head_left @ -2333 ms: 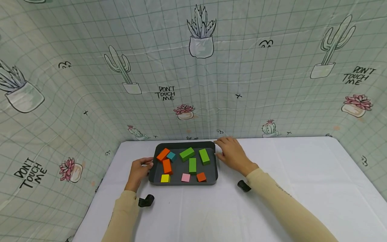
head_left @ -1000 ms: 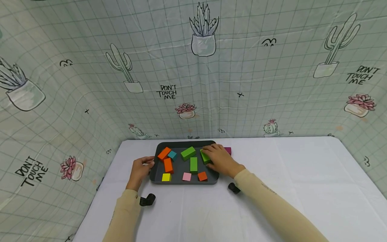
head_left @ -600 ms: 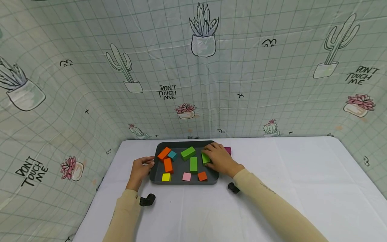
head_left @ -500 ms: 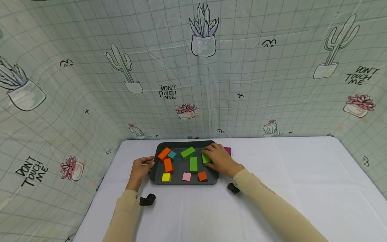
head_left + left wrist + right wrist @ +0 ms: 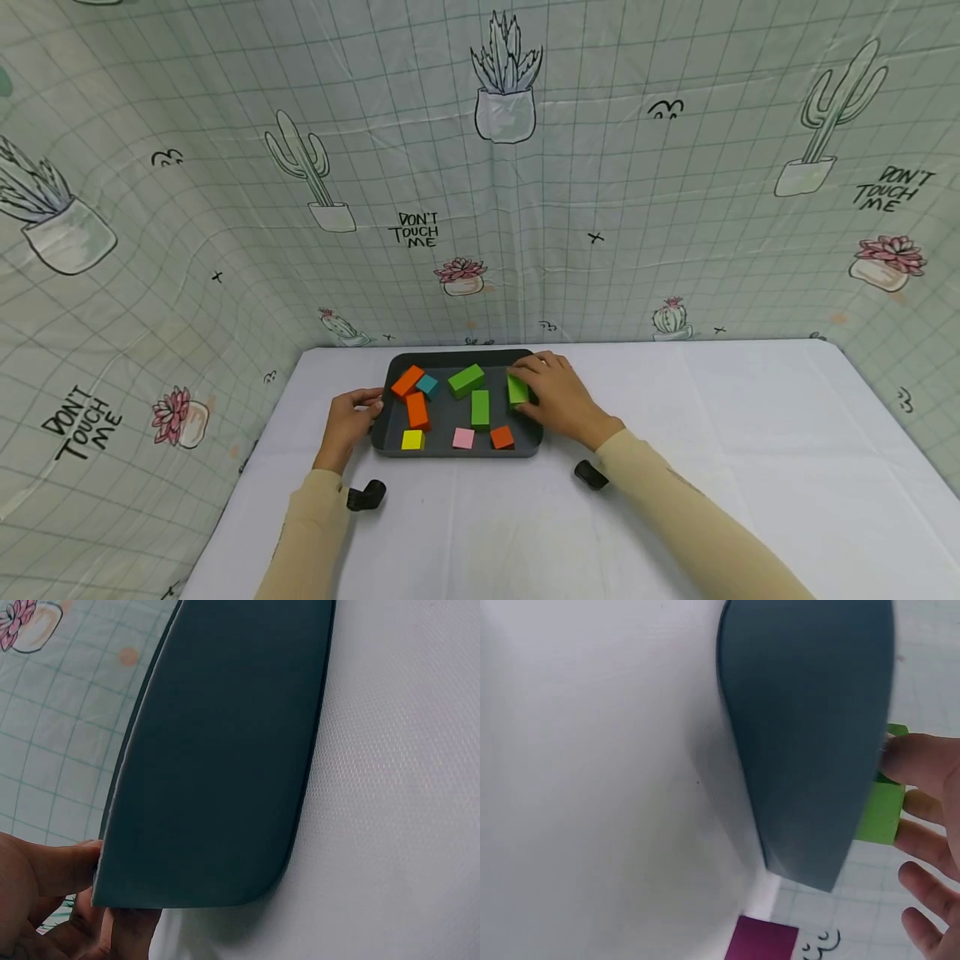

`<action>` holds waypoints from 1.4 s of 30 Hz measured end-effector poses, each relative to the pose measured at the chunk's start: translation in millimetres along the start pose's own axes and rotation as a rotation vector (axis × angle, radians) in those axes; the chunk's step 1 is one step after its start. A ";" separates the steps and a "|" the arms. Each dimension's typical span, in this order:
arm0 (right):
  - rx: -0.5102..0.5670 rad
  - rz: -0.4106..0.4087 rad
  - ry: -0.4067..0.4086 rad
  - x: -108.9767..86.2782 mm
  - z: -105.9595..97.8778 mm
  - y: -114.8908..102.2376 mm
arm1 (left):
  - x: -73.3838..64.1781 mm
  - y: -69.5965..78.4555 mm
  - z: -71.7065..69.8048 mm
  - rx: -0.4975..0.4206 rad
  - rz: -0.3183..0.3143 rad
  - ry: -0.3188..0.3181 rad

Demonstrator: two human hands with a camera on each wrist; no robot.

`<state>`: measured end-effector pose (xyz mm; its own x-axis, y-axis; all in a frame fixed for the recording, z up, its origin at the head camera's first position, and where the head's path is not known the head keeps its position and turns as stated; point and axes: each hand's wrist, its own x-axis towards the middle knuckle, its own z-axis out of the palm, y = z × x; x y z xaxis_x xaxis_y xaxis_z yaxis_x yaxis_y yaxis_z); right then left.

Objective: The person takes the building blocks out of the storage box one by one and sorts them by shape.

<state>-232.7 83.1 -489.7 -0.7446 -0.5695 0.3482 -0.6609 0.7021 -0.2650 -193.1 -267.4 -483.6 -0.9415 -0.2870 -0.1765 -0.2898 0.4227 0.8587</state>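
In the head view, a dark grey tray [image 5: 442, 360] lies on the white table. My left hand [image 5: 347, 427] pinches its left rim, thumb on the rim and fingers below in the left wrist view. At the tray's right end my right hand [image 5: 562, 398] holds a green block [image 5: 517, 389] between thumb and fingers; in the right wrist view the green block [image 5: 881, 813] shows above the rim. Two more green blocks, an upper one [image 5: 467, 380] and a lower one [image 5: 480, 410], lie mid-tray. A purple block [image 5: 763, 941] is on the table beyond the tray's right end, hidden by my hand in the head view.
Also in the tray are orange blocks [image 5: 417, 412], a blue cube [image 5: 427, 385], a yellow cube [image 5: 412, 440], a pink cube [image 5: 463, 438] and an orange-red cube [image 5: 502, 437]. A patterned cloth [image 5: 570, 200] hangs behind the table. Black wrist cameras [image 5: 366, 495] sit below both hands.
My right hand has gone from outside the tray's right rim to the right-hand green block, gripped it and shifted it slightly right. The left hand stays on the rim.
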 end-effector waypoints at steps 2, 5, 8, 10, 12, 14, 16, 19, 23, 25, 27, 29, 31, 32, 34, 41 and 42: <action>0.010 0.017 0.026 -4.3 -4.3 -0.2 | -0.6 -0.1 0.0 0.007 0.002 0.000; 0.023 0.048 0.067 -11.9 -11.6 0.4 | -1.7 0.7 -0.3 0.016 0.001 0.000; 0.031 0.069 0.112 -20.4 -18.5 1.6 | -1.4 1.5 -0.1 0.017 -0.001 -0.001; 0.034 0.081 0.139 -27.0 -21.7 2.4 | -1.2 1.5 0.0 0.015 -0.006 -0.003; 0.038 0.094 0.157 -33.6 -23.9 2.8 | -1.5 1.7 0.0 0.015 -0.009 -0.003; 0.042 0.110 0.167 -40.2 -25.3 3.5 | -1.7 1.9 -0.1 0.017 -0.008 -0.002; 0.041 0.125 0.174 -46.5 -26.6 4.1 | -2.2 2.6 -0.2 0.018 -0.004 -0.001; 0.032 0.143 0.176 -55.3 -27.5 5.2 | -2.4 2.9 -0.5 0.019 0.000 -0.001; 0.016 0.149 0.147 -65.3 -26.8 6.5 | -2.5 2.5 -0.5 0.025 0.004 0.000; 0.008 0.143 0.128 -69.6 -25.6 7.0 | -2.2 2.0 -0.4 0.026 0.006 0.001; -0.001 0.134 0.118 -73.7 -23.8 7.8 | -2.3 2.0 -0.2 0.028 0.009 0.001; -0.015 0.126 0.114 -77.4 -22.2 8.5 | -2.0 1.6 0.1 0.030 0.009 -0.001; -0.028 0.117 0.111 -80.6 -20.6 9.1 | -1.6 1.4 0.5 0.033 0.005 0.000; -0.037 0.115 0.108 -82.0 -20.2 9.0 | -1.7 1.5 0.6 0.034 0.004 0.000; -0.050 0.113 0.093 -84.2 -19.1 9.2 | -1.3 1.4 0.9 0.034 0.000 0.000; -0.053 0.117 0.027 -86.0 -15.7 8.0 | -0.9 1.6 1.1 0.032 0.002 0.008; -0.049 0.116 0.022 -85.8 -15.2 7.5 | -1.1 1.9 1.0 0.031 -0.002 0.008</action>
<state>-172.3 143.8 -507.9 -0.8131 -0.4740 0.3378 -0.5647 0.7831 -0.2605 -192.8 -265.5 -482.3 -0.9396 -0.2949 -0.1738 -0.2967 0.4482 0.8432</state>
